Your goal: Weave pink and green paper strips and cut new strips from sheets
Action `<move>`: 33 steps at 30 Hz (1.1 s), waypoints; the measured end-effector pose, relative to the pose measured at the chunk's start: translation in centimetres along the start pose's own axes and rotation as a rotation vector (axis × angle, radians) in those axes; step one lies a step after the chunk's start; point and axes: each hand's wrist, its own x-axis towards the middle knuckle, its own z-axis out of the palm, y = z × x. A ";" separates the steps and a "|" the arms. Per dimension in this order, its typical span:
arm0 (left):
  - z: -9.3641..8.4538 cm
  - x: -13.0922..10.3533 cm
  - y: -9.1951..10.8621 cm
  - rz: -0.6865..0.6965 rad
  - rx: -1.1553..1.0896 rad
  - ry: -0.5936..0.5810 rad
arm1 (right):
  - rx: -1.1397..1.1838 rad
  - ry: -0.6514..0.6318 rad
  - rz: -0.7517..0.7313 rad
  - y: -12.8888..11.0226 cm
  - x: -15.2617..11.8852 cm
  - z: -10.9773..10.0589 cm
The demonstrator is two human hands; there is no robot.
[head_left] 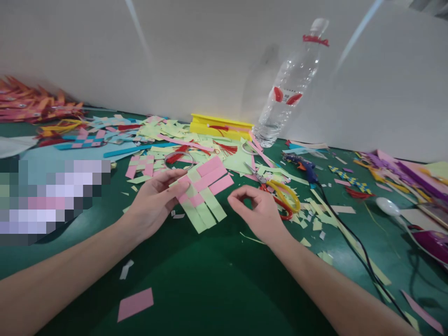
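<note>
My left hand (pixel 159 198) pinches a small woven piece of pink and pale green paper strips (pixel 201 193) between thumb and fingers. The strips cross in a check pattern, and their loose ends point right and down. Close to the right of it is my right hand (pixel 257 207), thumb and fingertips pressed together, not touching the weave. Whatever those fingertips may hold cannot be made out. Just behind my right hand lie scissors with yellow and red handles (pixel 285 196), blades pointing away to the left.
A clear plastic bottle (pixel 289 93) leans by the white wall. Paper scraps (pixel 164 128) and a yellow folded strip (pixel 222 127) lie behind my hands. At right are a blue glue gun (pixel 304 165) with a black cord and a white spoon (pixel 388 206). A pixelated patch covers the left.
</note>
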 end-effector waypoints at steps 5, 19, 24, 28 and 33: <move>-0.4 0.4 0.2 0.012 -0.045 0.049 | 0.020 0.182 -0.006 1.0 0.8 -0.8; -1.0 1.0 0.4 0.102 -0.038 0.154 | -0.476 0.126 -0.090 1.6 1.5 -1.7; -1.0 1.1 0.2 0.116 -0.054 0.176 | -0.576 0.165 -0.240 2.0 1.2 -1.4; -1.2 1.1 -0.2 0.112 -0.055 0.158 | -0.633 0.165 -0.341 1.9 1.0 -1.1; -1.3 1.1 -0.3 0.083 -0.069 0.128 | -0.677 0.156 -0.419 1.9 0.8 -0.9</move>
